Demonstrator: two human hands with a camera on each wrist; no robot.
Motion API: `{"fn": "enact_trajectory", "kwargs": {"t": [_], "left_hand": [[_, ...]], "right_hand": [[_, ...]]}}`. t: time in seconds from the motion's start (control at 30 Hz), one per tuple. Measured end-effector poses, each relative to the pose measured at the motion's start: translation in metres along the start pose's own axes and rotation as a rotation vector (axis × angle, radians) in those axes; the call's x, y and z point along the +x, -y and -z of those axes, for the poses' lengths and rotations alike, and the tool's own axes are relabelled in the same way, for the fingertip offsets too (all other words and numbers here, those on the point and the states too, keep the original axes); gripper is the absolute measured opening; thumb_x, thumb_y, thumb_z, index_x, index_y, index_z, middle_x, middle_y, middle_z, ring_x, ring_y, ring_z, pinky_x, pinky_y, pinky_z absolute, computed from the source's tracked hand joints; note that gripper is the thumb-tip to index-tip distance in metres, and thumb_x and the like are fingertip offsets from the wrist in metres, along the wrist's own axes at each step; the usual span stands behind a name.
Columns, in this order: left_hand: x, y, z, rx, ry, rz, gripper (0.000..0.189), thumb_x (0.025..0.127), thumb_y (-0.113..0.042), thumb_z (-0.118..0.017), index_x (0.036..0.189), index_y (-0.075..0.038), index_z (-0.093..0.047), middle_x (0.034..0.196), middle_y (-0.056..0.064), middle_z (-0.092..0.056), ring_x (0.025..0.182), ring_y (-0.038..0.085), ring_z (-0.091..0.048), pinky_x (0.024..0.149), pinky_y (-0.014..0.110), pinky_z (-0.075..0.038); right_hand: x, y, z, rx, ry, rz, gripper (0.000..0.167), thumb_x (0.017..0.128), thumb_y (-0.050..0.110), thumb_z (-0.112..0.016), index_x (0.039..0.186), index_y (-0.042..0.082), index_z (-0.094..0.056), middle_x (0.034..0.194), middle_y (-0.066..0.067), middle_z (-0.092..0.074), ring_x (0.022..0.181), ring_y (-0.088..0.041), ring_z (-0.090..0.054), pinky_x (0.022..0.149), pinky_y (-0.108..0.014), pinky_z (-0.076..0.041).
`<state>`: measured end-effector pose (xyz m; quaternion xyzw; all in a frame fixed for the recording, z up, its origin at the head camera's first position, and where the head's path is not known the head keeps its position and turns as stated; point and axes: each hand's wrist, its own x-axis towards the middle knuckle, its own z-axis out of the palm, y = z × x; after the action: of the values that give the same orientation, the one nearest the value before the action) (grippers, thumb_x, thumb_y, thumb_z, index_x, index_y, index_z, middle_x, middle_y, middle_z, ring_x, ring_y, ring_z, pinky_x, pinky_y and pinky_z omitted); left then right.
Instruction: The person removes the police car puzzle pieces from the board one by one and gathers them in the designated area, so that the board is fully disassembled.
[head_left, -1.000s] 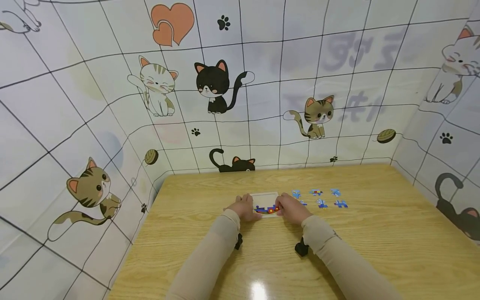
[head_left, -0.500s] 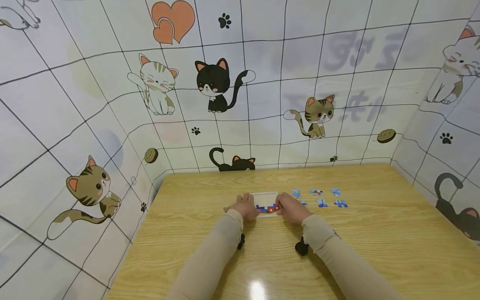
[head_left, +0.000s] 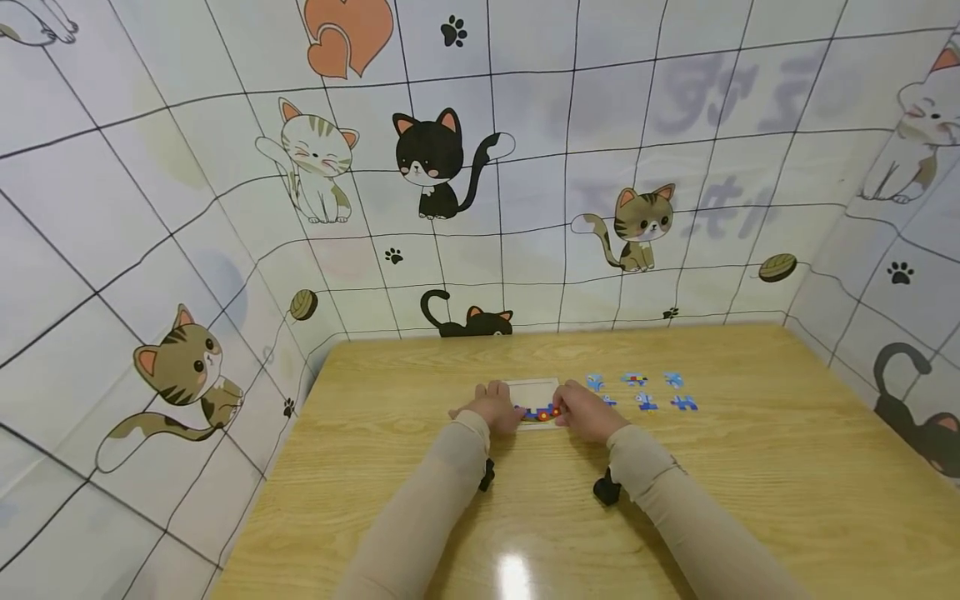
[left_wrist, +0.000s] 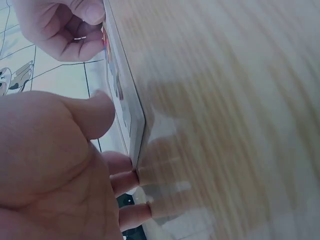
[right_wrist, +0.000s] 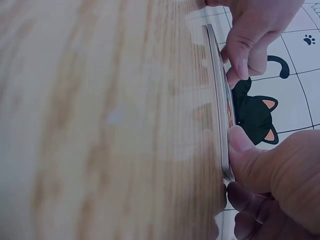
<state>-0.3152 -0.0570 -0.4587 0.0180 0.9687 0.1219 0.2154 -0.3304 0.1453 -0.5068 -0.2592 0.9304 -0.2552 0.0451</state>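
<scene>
A shallow puzzle tray [head_left: 534, 390] lies on the table, with a row of blue and red puzzle pieces [head_left: 542, 414] along its near edge. My left hand [head_left: 495, 407] is at the tray's left side, its thumb reaching over the left end of the row. In the left wrist view the fingers [left_wrist: 134, 216] extend past the tray's corner onto the table. At the right side, my right hand [head_left: 588, 412] grips the tray's edge beside the row's red end. The right wrist view has its thumb [right_wrist: 242, 145] on the tray's edge and the other fingers curled.
Several loose blue puzzle pieces [head_left: 645, 402] lie in two rows right of the tray, close to the right hand. The wooden table [head_left: 540, 517] meets a cat-print wall covering [head_left: 540, 250] at its back and sides. A black wrist device [head_left: 606, 490] sits under the right forearm.
My left hand has shifted slightly right, and its thumb has moved from the tray's near edge up onto the row of pieces. The right hand stays at the right edge. The head view tilts down a little.
</scene>
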Motion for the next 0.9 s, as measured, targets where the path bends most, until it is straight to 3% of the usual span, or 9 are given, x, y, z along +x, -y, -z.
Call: {"fn": "enact_trajectory", "kwargs": {"t": [0.13, 0.3, 0.57, 0.73, 0.9], "left_hand": [[0.007, -0.003, -0.003, -0.023, -0.003, 0.022, 0.073, 0.103, -0.052, -0.05, 0.16, -0.014, -0.025, 0.163, 0.004, -0.024, 0.153, 0.027, -0.014, 0.104, 0.081, -0.022], [0.022, -0.007, -0.011, 0.019, -0.012, 0.058, 0.073, 0.102, -0.053, -0.053, 0.159, -0.016, -0.026, 0.161, 0.002, -0.025, 0.151, 0.028, -0.016, 0.1, 0.083, -0.025], [0.011, -0.012, -0.009, 0.053, -0.046, 0.034, 0.061, 0.104, -0.043, -0.054, 0.151, -0.01, -0.034, 0.148, 0.007, -0.033, 0.146, 0.029, -0.022, 0.096, 0.082, -0.031], [0.01, -0.012, -0.01, 0.065, -0.058, 0.042, 0.05, 0.105, -0.035, -0.054, 0.145, -0.011, -0.038, 0.141, 0.006, -0.036, 0.141, 0.028, -0.028, 0.096, 0.08, -0.034], [0.01, -0.012, -0.011, 0.066, -0.069, 0.046, 0.038, 0.104, -0.033, -0.055, 0.133, -0.01, -0.044, 0.124, 0.006, -0.038, 0.127, 0.028, -0.034, 0.095, 0.08, -0.036]], "right_hand": [[0.001, -0.002, -0.001, -0.011, 0.008, -0.016, 0.011, 0.095, 0.006, -0.071, 0.1, 0.005, -0.061, 0.089, -0.003, -0.047, 0.074, -0.015, -0.046, 0.069, -0.032, -0.044], [0.001, 0.0, 0.0, -0.002, 0.006, -0.023, 0.012, 0.094, 0.005, -0.072, 0.099, 0.004, -0.061, 0.088, -0.003, -0.047, 0.075, -0.016, -0.046, 0.069, -0.032, -0.044], [0.002, 0.002, 0.003, 0.006, 0.019, -0.005, 0.014, 0.094, 0.004, -0.072, 0.099, 0.004, -0.059, 0.089, -0.005, -0.048, 0.076, -0.017, -0.046, 0.07, -0.032, -0.044], [0.002, 0.003, 0.006, 0.03, 0.056, -0.006, 0.007, 0.099, 0.005, -0.065, 0.099, 0.003, -0.059, 0.09, -0.005, -0.049, 0.077, -0.017, -0.046, 0.07, -0.032, -0.043], [0.003, 0.004, 0.009, 0.067, 0.087, -0.002, 0.01, 0.097, 0.003, -0.068, 0.098, 0.001, -0.058, 0.091, -0.006, -0.05, 0.079, -0.018, -0.046, 0.071, -0.033, -0.042]]}}
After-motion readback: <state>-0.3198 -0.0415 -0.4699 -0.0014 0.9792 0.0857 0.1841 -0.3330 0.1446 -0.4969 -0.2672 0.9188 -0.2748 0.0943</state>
